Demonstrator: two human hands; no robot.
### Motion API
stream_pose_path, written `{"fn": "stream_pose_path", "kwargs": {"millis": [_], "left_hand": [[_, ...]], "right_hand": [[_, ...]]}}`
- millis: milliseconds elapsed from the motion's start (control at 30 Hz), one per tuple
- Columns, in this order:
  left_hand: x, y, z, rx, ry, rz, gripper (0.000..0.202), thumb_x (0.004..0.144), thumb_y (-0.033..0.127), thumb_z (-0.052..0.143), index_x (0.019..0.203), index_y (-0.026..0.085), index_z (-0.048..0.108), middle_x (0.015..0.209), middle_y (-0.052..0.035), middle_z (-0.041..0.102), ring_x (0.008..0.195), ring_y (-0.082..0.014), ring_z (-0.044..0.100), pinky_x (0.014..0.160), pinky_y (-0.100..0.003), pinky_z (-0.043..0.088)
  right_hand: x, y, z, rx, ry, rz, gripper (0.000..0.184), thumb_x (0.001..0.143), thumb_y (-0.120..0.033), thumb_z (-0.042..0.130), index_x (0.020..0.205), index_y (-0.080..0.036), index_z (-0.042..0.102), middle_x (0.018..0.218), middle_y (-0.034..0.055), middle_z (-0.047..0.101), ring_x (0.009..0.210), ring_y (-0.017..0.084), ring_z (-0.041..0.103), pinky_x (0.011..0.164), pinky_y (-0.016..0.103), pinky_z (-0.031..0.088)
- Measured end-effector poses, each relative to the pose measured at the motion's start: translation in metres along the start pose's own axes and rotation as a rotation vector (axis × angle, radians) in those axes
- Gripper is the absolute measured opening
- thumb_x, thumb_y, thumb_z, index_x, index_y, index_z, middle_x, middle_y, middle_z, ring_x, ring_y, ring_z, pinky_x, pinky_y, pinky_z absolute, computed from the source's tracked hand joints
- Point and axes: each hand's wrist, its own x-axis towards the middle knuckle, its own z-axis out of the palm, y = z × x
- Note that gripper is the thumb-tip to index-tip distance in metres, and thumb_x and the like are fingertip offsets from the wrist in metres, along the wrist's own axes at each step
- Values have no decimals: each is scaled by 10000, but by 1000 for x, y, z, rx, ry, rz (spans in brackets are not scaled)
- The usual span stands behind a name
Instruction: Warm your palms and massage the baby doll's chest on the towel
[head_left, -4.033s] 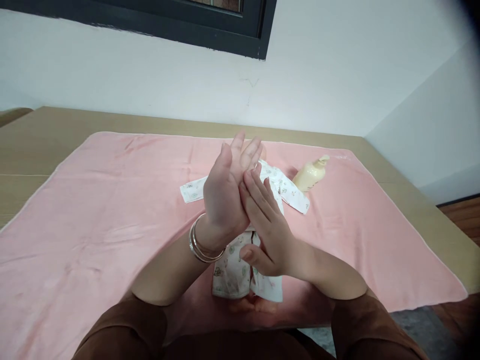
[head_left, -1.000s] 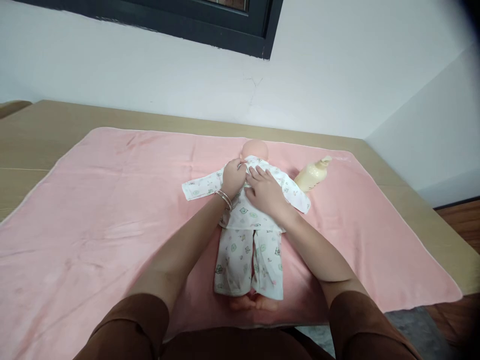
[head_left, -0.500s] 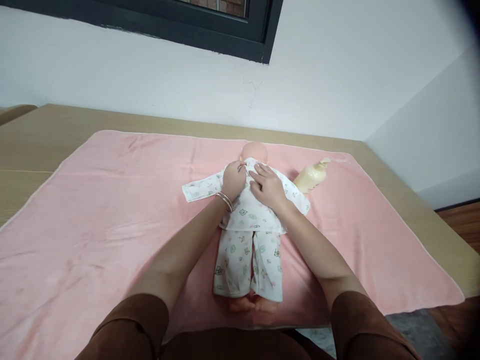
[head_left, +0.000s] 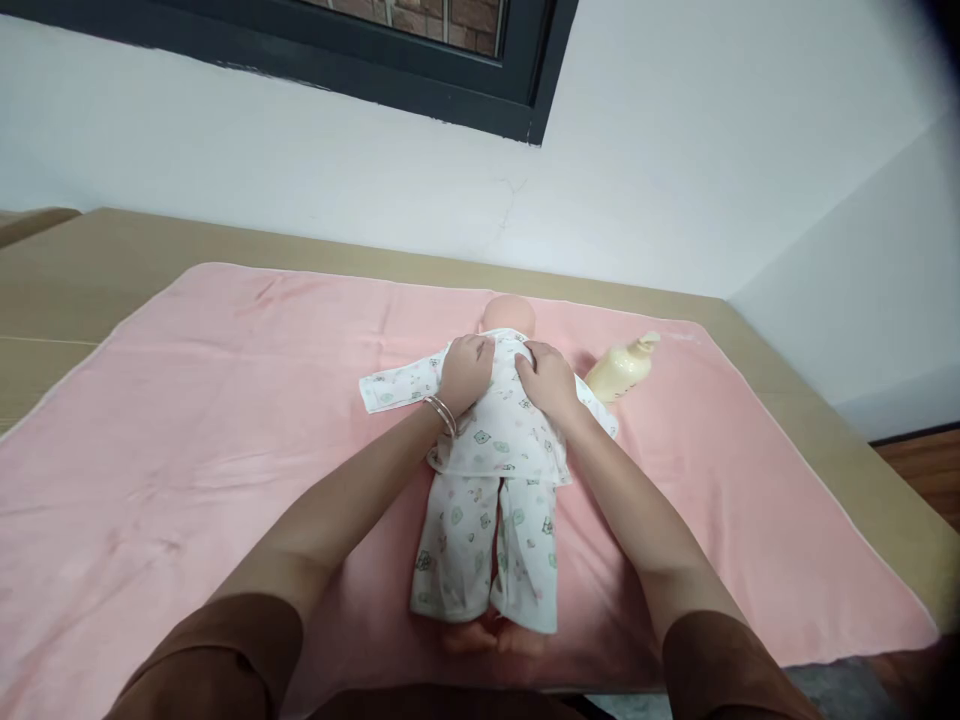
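A baby doll (head_left: 508, 314) lies stretched out with its head toward the wall and its bare feet toward me. It wears a white printed shirt (head_left: 502, 440) and matching trousers (head_left: 457, 545). My left hand (head_left: 468, 372) is closed at the doll's left-side shoulder in view, a bracelet on its wrist; its fingertips are hidden. Over the opposite shoulder curls my right hand (head_left: 550, 380), with the thumb toward the middle of the shirt. One sleeve (head_left: 401, 384) lies flat and spread out to the left. The other sleeve is partly behind my right hand and forearm.
A pink blanket (head_left: 247, 440) covers much of the wooden table (head_left: 165, 235). Beside the right sleeve lies a cream pump bottle (head_left: 621, 370) on its side. Behind the table rises a white wall (head_left: 337, 185) with a dark window frame (head_left: 450, 110).
My right hand has moved right, from spread fingers near the collar to curled over the shoulder. My left hand has shifted slightly from the collar edge onto the shoulder. The view has tilted a little.
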Motion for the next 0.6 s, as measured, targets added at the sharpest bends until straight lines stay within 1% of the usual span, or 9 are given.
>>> {"fn": "stream_pose_path", "kwargs": {"millis": [100, 167, 200, 300, 433, 500, 600], "left_hand": [[-4, -7, 0, -24, -29, 39, 334, 957, 295, 353, 947, 190, 670, 1042, -84, 713, 1012, -229, 612, 976, -398, 454], [-7, -11, 0, -31, -35, 53, 334, 954, 291, 361, 1081, 178, 649, 1159, -87, 687, 1109, -227, 584, 1035, -401, 429], [-8, -13, 0, -31, -37, 57, 346, 955, 289, 356, 1114, 169, 639, 1186, -91, 678, 1132, -227, 575, 1052, -404, 420], [-9, -14, 0, -26, -36, 68, 362, 958, 280, 340, 1132, 162, 634, 1194, -91, 674, 1143, -223, 571, 1067, -407, 416], [-11, -13, -1, -32, -14, 71, 347, 945, 247, 350, 1128, 186, 638, 1193, -67, 680, 1146, -208, 577, 1066, -400, 426], [-15, -11, -2, -29, 35, 84, 340, 932, 224, 360, 1105, 184, 649, 1174, -69, 689, 1135, -206, 584, 1056, -393, 436], [-23, -8, -3, -5, 147, 83, 308, 915, 216, 387, 1018, 179, 675, 1105, -78, 709, 1083, -213, 605, 1023, -393, 458]], "right_hand": [[3, 2, 3, -50, -3, -5, 366, 939, -356, 421, 1153, -137, 621, 1088, 147, 671, 1054, 311, 586, 939, 429, 450], [4, 4, 4, -78, -7, -17, 369, 939, -349, 422, 1165, -128, 613, 1084, 155, 666, 1051, 321, 579, 938, 443, 445], [3, 5, 5, -86, -12, -24, 369, 940, -344, 420, 1171, -129, 609, 1088, 157, 663, 1052, 322, 576, 940, 446, 443], [1, 5, 3, -100, -15, -65, 376, 953, -316, 390, 1209, -128, 593, 1114, 157, 653, 1059, 315, 571, 948, 448, 438], [-4, 2, 2, -116, 15, -151, 411, 966, -259, 338, 1270, -104, 567, 1160, 160, 652, 1085, 299, 580, 977, 443, 439], [-7, 2, 3, -119, 47, -164, 416, 962, -254, 335, 1252, -103, 593, 1168, 161, 661, 1110, 296, 588, 999, 443, 444], [-12, 5, 7, -64, 124, -117, 384, 943, -272, 368, 1147, -158, 673, 1167, 133, 683, 1158, 289, 594, 1024, 446, 455]]}}
